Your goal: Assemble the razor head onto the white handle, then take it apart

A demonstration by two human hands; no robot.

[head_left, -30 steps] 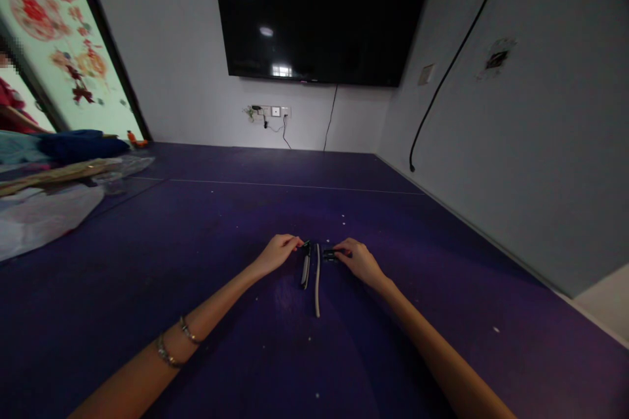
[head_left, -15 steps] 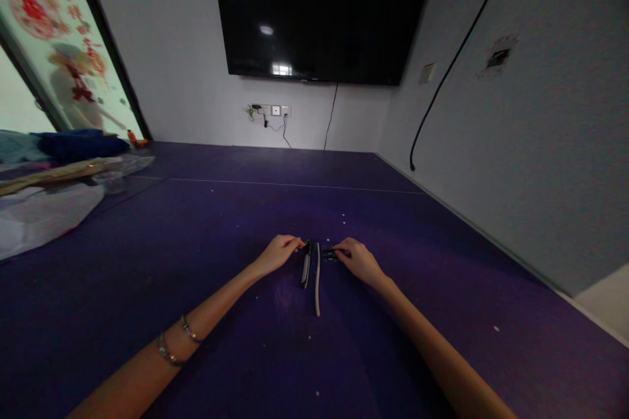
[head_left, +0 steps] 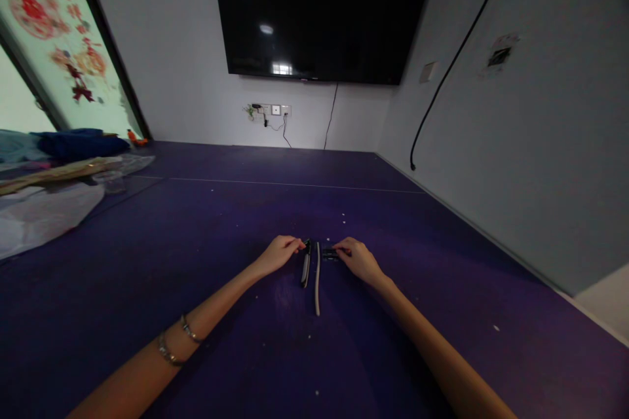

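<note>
My left hand [head_left: 284,251] has its fingers closed in a pinch at the upper end of a slim black-and-grey object [head_left: 306,268], which lies lengthwise on the purple surface; its kind is too small to make out. A pale, slightly curved length of cable or tubing [head_left: 317,283] lies just to its right, touched by neither hand. On the other side, my right hand [head_left: 360,258] pinches a short black piece [head_left: 329,254] lying crosswise near the pale length's upper end. The fingertips partly cover that piece.
The purple surface [head_left: 275,203] carries scattered white specks. Cloth, a white bag [head_left: 52,216] and clear plastic lie at the left. A large television [head_left: 324,19] hangs on the wall above sockets [head_left: 276,110]. Along the right wall a black cable [head_left: 445,75] hangs down.
Both hands and the objects at them stay practically where they were. Behind the decorated glass door at the left, a shadowy shape has gone from view.
</note>
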